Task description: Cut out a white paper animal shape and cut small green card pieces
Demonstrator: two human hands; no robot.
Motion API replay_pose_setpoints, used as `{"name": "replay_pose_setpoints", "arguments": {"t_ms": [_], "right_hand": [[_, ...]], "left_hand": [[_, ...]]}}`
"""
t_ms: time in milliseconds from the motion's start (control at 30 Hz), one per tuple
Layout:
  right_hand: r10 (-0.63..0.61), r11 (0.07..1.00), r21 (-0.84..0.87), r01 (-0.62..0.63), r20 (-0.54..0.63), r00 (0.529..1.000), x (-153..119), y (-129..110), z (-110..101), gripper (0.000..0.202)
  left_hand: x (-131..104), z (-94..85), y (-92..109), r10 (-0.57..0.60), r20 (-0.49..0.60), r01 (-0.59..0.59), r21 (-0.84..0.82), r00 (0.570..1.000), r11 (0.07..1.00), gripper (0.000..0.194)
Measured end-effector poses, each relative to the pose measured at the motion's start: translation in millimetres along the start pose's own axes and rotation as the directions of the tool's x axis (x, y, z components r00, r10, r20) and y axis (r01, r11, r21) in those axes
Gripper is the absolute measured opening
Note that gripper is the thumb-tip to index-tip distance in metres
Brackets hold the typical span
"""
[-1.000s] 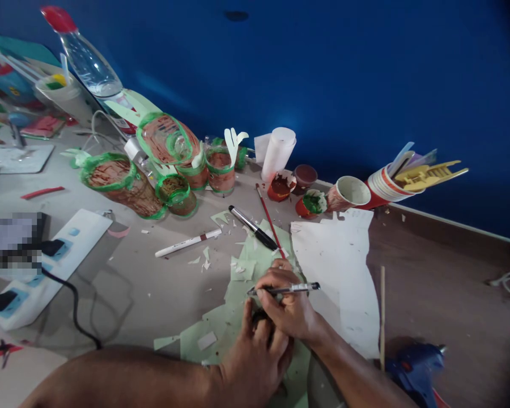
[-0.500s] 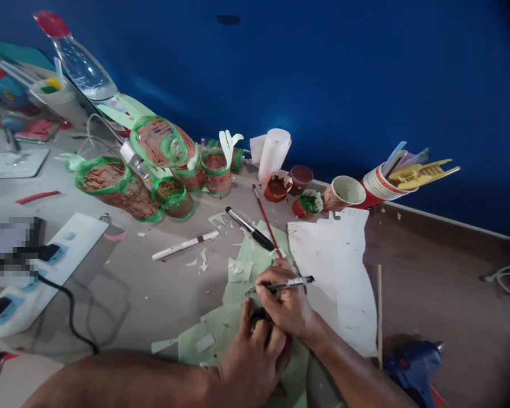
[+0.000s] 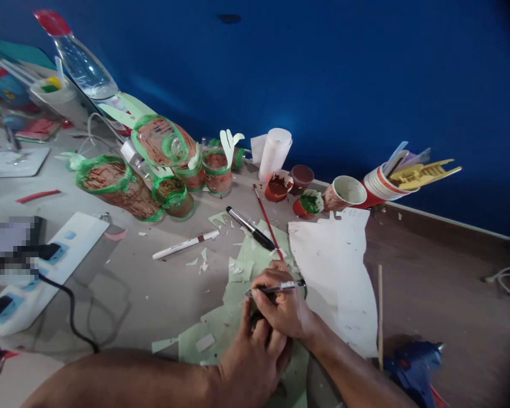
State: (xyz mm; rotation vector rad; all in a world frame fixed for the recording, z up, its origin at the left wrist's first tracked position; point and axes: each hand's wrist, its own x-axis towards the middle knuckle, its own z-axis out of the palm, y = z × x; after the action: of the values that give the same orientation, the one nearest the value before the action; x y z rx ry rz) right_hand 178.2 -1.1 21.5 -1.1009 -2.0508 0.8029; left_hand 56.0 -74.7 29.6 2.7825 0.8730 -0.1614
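Observation:
In the head view my right hand [image 3: 280,300] grips a black-and-clear pen [image 3: 287,285]. Its tip comes down on pale green paper [image 3: 233,306], just ahead of my left index fingertip. My left hand [image 3: 257,354] presses on the paper close against the right one, index finger pointing forward, the other fingers bent. Something dark [image 3: 258,319] shows under those bent fingers; its kind is hidden. Beyond the hands lie a thick black-and-silver marker [image 3: 250,228], a thin red paintbrush [image 3: 267,218] and a white marker [image 3: 186,245].
Painted brown-and-green containers [image 3: 114,184] stand at the back left, near a red-capped bottle [image 3: 83,65]. Paint cups [image 3: 308,203] and a paper roll [image 3: 275,154] line the wall. White paper [image 3: 334,272] and a blue glue gun [image 3: 412,365] lie right, a power strip [image 3: 63,266] left.
My right hand has shifted slightly left, and the pen's rear end has swung left with it. The left hand stays where it was.

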Motion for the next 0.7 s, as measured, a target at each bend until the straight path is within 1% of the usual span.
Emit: {"name": "replay_pose_setpoints", "arguments": {"t_ms": [200,367,533,700], "right_hand": [[-0.007,1.0,-0.025,0.007,-0.01,1.0,-0.8,0.4,0.0,0.01],[-0.014,0.999,-0.035,0.013,-0.022,1.0,0.2,-0.9,-1.4,0.011],[-0.007,0.999,-0.032,0.007,-0.004,1.0,-0.1,0.0,-1.5,0.01],[-0.001,0.999,-0.032,0.001,-0.005,1.0,-0.7,1.7,-0.6,0.01]], "left_hand": [[-1.5,1.5,0.6,0.002,-0.027,-0.002,0.035,1.0,0.999,0.059],[-1.4,2.3,0.0,0.012,-0.013,-0.011,0.036,1.0,0.999,0.055],[-1.3,3.9,0.1,0.005,-0.054,-0.003,0.047,0.999,0.999,0.053],[-1.5,3.7,0.7,0.009,-0.011,-0.009,0.035,1.0,0.999,0.053]]}}
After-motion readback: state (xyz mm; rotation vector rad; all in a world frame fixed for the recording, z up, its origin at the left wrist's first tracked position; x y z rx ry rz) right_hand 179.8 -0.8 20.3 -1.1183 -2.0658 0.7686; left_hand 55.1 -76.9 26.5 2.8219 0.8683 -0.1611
